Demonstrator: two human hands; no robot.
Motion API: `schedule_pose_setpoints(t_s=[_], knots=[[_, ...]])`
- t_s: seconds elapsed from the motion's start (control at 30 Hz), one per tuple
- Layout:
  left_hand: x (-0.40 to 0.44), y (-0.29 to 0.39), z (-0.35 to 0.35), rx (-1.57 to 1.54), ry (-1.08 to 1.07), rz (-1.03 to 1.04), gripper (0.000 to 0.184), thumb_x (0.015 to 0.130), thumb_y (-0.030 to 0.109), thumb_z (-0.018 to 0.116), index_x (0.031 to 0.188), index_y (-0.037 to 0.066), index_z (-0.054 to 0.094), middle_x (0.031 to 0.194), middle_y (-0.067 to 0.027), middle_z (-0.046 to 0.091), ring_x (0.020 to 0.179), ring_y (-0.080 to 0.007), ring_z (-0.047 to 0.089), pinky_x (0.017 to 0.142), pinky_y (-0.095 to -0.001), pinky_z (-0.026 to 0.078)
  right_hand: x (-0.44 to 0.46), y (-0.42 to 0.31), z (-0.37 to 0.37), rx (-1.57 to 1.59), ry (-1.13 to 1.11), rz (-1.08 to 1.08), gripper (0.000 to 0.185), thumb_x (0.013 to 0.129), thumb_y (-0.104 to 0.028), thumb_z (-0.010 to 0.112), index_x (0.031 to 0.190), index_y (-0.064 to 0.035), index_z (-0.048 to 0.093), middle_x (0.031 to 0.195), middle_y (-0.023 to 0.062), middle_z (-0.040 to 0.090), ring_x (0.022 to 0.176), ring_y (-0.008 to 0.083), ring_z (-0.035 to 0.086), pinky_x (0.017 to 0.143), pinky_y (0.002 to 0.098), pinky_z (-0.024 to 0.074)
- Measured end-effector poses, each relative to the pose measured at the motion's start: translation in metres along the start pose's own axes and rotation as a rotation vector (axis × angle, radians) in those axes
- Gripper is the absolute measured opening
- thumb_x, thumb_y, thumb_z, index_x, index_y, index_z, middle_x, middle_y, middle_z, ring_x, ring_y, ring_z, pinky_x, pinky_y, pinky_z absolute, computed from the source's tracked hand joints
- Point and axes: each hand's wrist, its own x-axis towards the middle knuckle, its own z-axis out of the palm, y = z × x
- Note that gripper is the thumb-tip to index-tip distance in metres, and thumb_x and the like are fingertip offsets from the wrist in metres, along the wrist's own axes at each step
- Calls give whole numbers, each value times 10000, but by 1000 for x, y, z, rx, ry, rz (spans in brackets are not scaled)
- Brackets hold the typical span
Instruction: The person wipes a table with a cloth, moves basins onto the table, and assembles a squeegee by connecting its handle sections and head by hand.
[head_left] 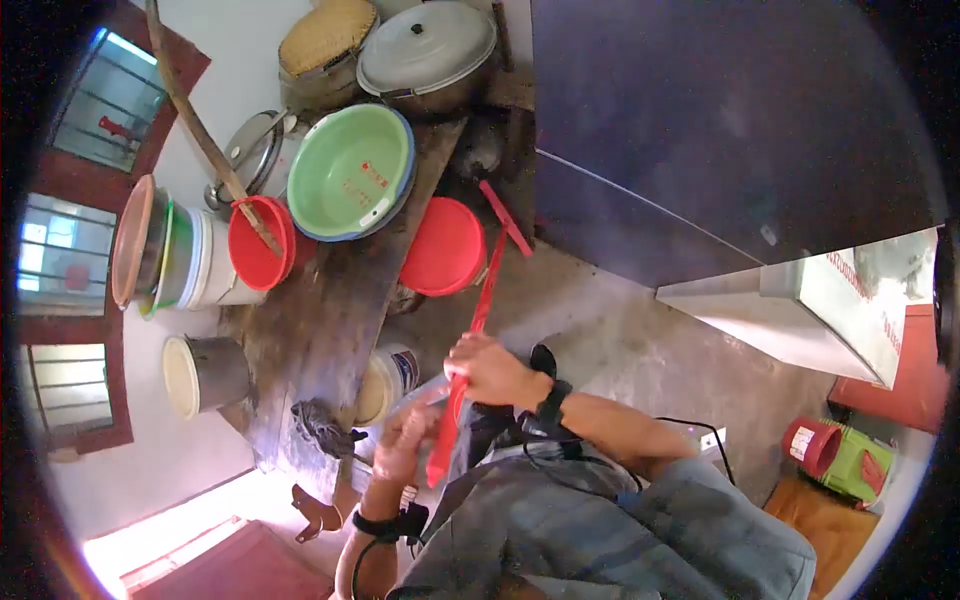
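Note:
A long red tool point(484, 298) with a crosspiece at its far end runs from the floor area up to my body. My right hand point(492, 371) is wrapped round its red shaft. Lower down, my left hand point(408, 440) is blurred and holds clear plastic point(462, 447) beside the wide red near end of the tool. The far crosspiece lies close to a round red basin point(444, 247).
On the wooden table point(335, 305) stand a green basin point(350, 170), a red bucket point(262, 243) with a stick, stacked tubs and a lidded pot point(427, 45). A white bucket point(378, 385) is beside the table. A dark cabinet point(720, 120) rises at the upper right.

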Motion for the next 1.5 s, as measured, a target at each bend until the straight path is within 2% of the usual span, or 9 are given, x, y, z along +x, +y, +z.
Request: schedule_pose_setpoints(t_s=[0.1,0.17,0.3,0.5,0.57,0.73,1.07,1.23,1.5], knots=[[9,35,25,103,106,301,497,878,201,612,1288,-45,476,1106,-94,600,968,-168,581,877,-320,460,15,1,-33,72,108,96,155,652,-131,668,774,-94,580,743,89,575,800,291,564,760,418,430],[12,58,51,628,212,540,539,771,111,678,1265,-22,507,1130,-134,603,1018,-238,587,925,-345,441,20,9,-47,67,171,73,164,653,-140,664,780,-81,580,734,98,575,768,298,566,679,412,425],[35,82,87,547,208,831,504,705,63,696,1183,-10,553,1140,-163,602,1074,-289,573,955,-370,422,14,6,-49,36,182,16,219,746,-273,664,708,-74,580,685,146,596,706,368,593,649,464,455],[41,69,92,-8,207,568,183,879,180,603,753,78,518,630,-61,516,637,-220,547,763,-435,478,1,-14,-61,137,-10,156,242,721,-318,674,754,-91,596,710,149,603,699,366,589,645,473,464],[44,72,91,-69,176,830,236,905,217,577,727,98,478,616,-39,457,609,-204,493,724,-433,458,4,-15,-59,114,47,110,251,716,-324,691,756,-95,596,736,126,603,726,344,591,663,458,465],[59,62,103,-177,406,759,198,891,106,556,726,58,458,648,-53,454,637,-195,503,743,-418,485,-1,4,-56,37,185,40,247,714,-287,720,748,-87,580,762,76,564,786,290,581,734,411,453],[40,26,81,63,159,782,199,861,100,585,700,71,472,709,-73,541,739,-236,559,871,-459,430,-9,-5,-17,64,370,67,254,795,-225,681,700,-64,509,669,86,502,673,299,520,619,400,396],[26,-7,45,37,216,772,159,812,-35,583,709,17,474,756,-69,566,762,-195,559,767,-352,451,-7,-5,23,98,223,119,246,810,-251,664,714,-64,537,717,111,558,722,322,554,665,410,425],[-67,-23,11,39,218,592,125,815,-18,606,744,8,506,759,-104,592,751,-227,572,794,-397,471,-30,-77,69,198,-149,190,194,796,-222,626,784,-40,562,778,155,605,799,372,592,702,449,463]])
